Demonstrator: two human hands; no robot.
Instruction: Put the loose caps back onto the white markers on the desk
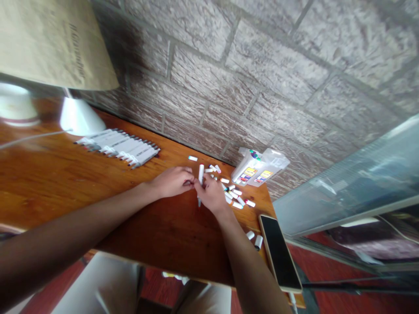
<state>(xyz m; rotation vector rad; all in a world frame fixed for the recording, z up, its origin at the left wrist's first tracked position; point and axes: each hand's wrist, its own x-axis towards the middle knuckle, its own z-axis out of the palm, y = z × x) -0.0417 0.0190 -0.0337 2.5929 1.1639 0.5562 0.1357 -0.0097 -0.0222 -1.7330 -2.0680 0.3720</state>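
My right hand (213, 194) is closed around a white marker (200, 173), which stands nearly upright with its dark lower end showing below the fingers. Close on its left, my left hand (173, 181) has its fingers curled together, the fingertips by my right thumb. Whatever lies between them is too small to make out. Loose white marker caps (237, 205) with coloured ends are scattered just right of my right hand. One cap (193, 158) lies apart, beyond both hands. A row of white markers (121, 146) lies side by side at the left.
Against the brick wall stands a clear plastic marker case (258, 168), with several coloured ends inside. A phone (280, 253) lies along the right edge of the wooden table (183, 244), two caps (258, 242) beside it. A lamp (78, 115) and white cup (16, 107) stand back left.
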